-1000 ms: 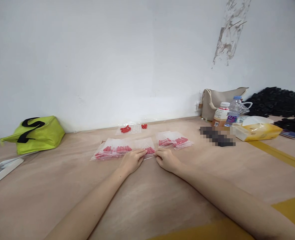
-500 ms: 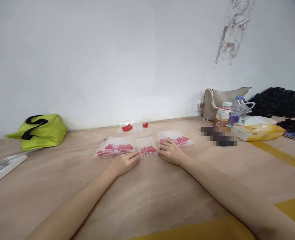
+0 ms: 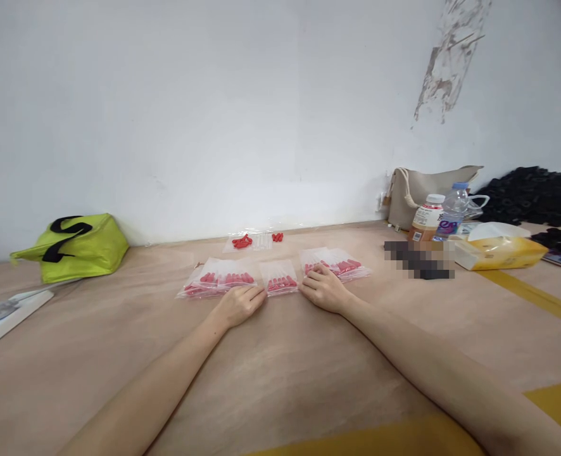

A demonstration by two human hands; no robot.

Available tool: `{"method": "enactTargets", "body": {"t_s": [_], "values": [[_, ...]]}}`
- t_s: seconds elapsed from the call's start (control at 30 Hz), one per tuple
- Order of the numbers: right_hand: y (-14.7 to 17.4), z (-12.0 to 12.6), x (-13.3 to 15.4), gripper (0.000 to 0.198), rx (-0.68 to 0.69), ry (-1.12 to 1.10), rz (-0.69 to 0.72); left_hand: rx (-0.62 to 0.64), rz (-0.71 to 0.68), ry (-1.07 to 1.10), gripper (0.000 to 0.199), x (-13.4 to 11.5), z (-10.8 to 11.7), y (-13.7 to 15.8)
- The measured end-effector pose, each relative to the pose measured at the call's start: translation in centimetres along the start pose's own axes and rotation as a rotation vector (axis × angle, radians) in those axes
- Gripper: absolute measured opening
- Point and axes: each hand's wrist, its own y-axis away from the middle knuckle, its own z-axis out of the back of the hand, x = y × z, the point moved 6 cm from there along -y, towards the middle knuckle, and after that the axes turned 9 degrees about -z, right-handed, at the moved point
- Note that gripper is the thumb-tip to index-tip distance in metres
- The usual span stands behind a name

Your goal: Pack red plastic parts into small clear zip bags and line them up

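A small clear plastic bag with several red-ended pieces in it lies flat on the table in front of me. My left hand rests low beside it, fingers closed together at its near left corner. At the near right corner is my right hand, its fingers bent and closed at the bag's edge. The exact grip of the fingertips is hidden. Left of the middle bag lies a group of similar overlapping bags. Another group of filled bags lies just beyond my right hand, which partly covers it.
Toward the wall, loose red pieces and clear tubes lie on plastic film. A yellow-green bag stands left. On the right are bottles, a tissue pack, a beige bag and a black heap.
The view has shifted slightly. Both hands stay at the middle bag's near corners, and the bags lie as before.
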Motion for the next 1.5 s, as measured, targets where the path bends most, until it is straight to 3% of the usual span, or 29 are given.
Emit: {"method": "enactTargets", "body": {"t_s": [0.2, 0.57, 0.9, 1.13, 1.5], "values": [[-0.2, -0.1, 0.0, 0.032, 0.004, -0.023, -0.047, 0.051, 0.052, -0.016, 0.024, 0.3, -0.3, -0.4], [-1.0, -0.3, 0.8, 0.026, -0.044, -0.006, -0.092, -0.023, 0.249, 0.127, 0.019, 0.5, -0.2, -1.7], [-1.8, 0.1, 3.3, 0.027, -0.079, 0.048, -0.062, -0.091, 0.106, 0.055, 0.018, -1.2, -0.2, -3.6], [-2.1, 0.3, 3.9, 0.026, -0.075, 0.102, -0.019, -0.01, 0.031, 0.008, 0.024, -1.5, -0.4, -3.7], [-0.8, 0.8, 2.5, 0.02, -0.169, 0.054, -0.052, -0.018, -0.001, -0.085, 0.015, -0.9, 0.4, -2.8]]}}
